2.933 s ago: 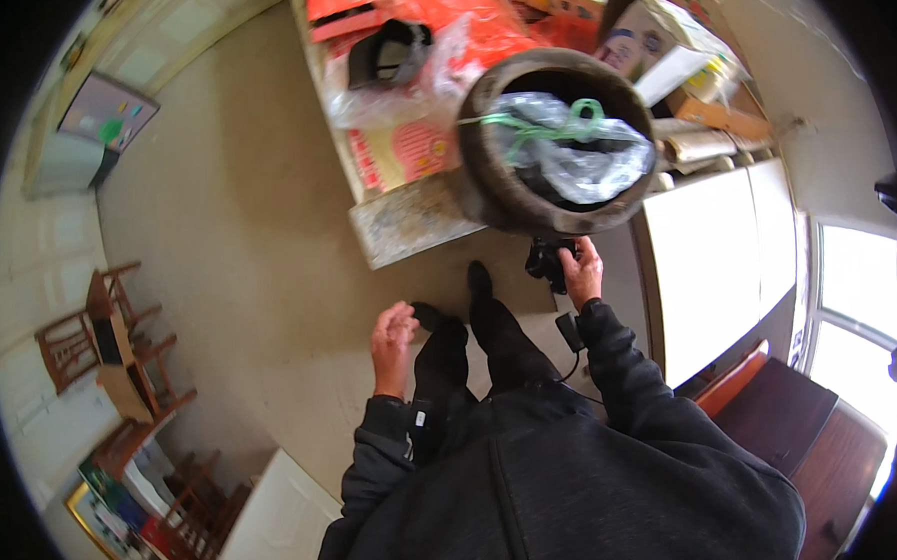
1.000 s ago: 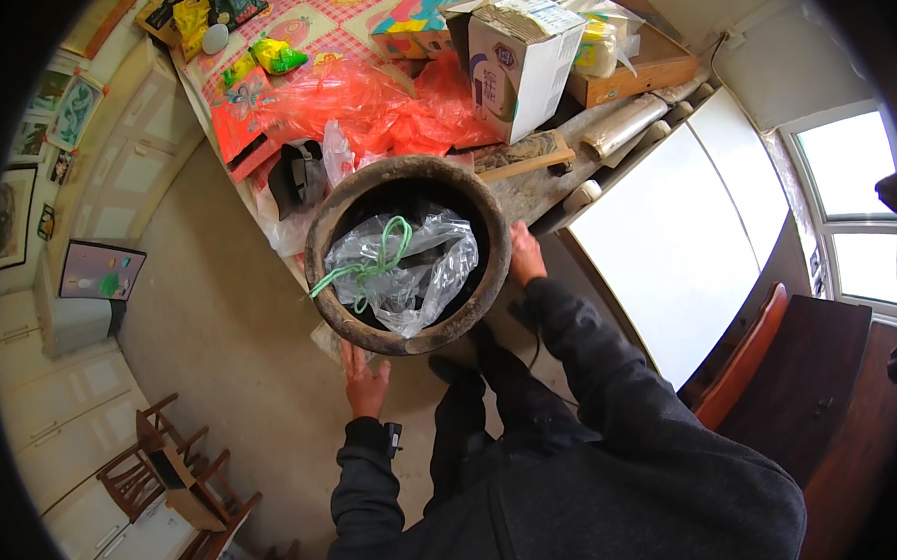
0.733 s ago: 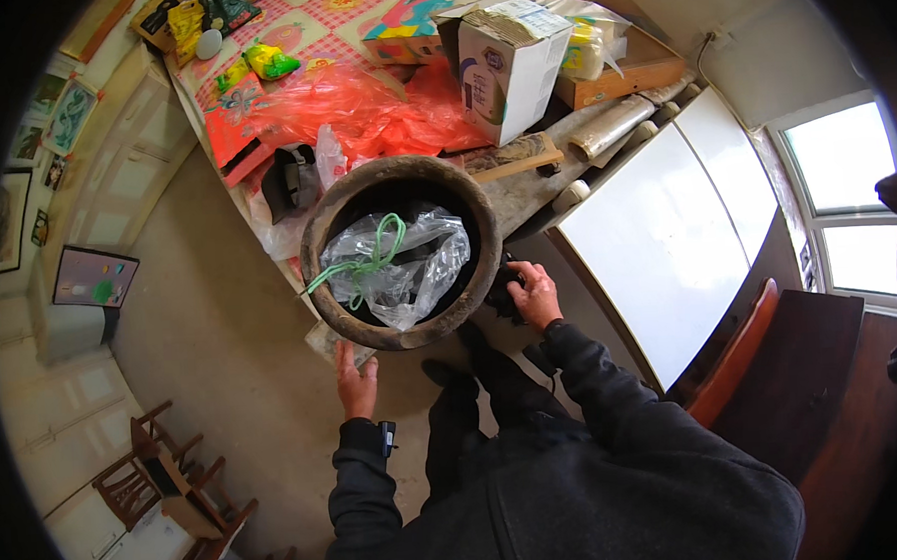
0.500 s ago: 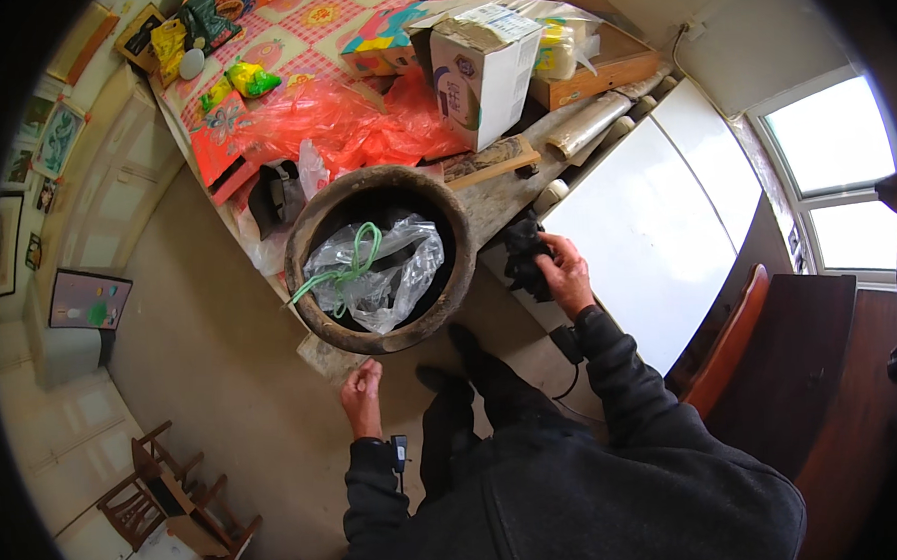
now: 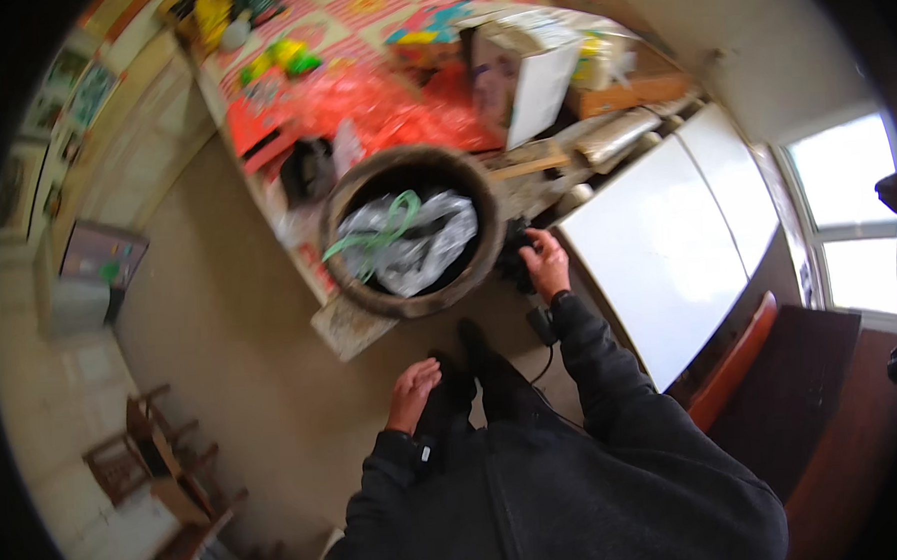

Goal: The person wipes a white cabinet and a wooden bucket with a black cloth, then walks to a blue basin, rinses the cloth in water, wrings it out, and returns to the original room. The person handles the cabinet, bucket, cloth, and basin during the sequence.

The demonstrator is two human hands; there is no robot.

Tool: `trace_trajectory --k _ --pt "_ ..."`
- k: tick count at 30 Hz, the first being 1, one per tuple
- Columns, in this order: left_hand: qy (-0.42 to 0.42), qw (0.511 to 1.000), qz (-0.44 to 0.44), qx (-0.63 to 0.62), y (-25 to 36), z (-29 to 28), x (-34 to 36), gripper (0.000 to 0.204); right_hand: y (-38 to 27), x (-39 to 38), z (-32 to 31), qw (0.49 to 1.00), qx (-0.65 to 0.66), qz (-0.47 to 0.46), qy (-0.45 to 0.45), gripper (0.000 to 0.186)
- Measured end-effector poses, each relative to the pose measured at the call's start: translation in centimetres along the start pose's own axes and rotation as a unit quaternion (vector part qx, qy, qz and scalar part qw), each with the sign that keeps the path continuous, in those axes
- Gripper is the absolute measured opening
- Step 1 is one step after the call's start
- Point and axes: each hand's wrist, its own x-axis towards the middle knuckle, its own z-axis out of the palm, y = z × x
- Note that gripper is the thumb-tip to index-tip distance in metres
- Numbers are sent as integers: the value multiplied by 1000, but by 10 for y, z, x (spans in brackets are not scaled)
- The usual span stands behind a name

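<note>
My right hand (image 5: 547, 265) grips a crumpled black bundle (image 5: 513, 255), soft-looking and blurred, beside the right side of a big round pot (image 5: 420, 306). I cannot tell whether the bundle is cloth or plastic. Inside the pot, a clear plastic bag (image 5: 429, 256) lies loosely, with a green tie (image 5: 396, 220) looped on top and one end reaching over the left rim. The bottom of the pot is hidden. My left hand (image 5: 413, 394) hangs empty in front of my body, below the pot, its fingers loosely stretched.
Beyond the pot, a surface with a checked cover holds red plastic bags (image 5: 381, 118), a cardboard carton (image 5: 520, 77) and a wooden drawer (image 5: 631, 96). A white cabinet (image 5: 667, 240) stands to the right. Wooden chairs (image 5: 126, 464) are at lower left.
The whole view has shifted. My left hand has drawn back from the pot toward my body, and my right hand has brought the black bundle closer to the pot's rim.
</note>
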Motion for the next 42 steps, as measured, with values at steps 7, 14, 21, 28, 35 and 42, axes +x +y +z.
trace_trajectory --k 7,14,21,28,35,42 --pt "126 991 -46 13 -41 -35 -34 34 71 -49 124 973 -178 -140 -39 35" --pt "239 964 -76 -88 -91 -44 -73 25 76 -128 169 956 16 -211 -205 26" --pt "319 924 -99 -188 -125 -24 -115 28 11 -166 252 845 325 103 -411 31" --pt "383 888 -105 -231 -134 -8 -144 27 -107 -210 264 752 -9 -359 -552 19" --pt "409 869 -97 -263 -141 0 -162 29 -188 -189 226 843 182 -75 -500 37" --pt "409 861 -55 -299 -172 -21 -165 28 -198 -127 266 860 -130 -389 -303 34"
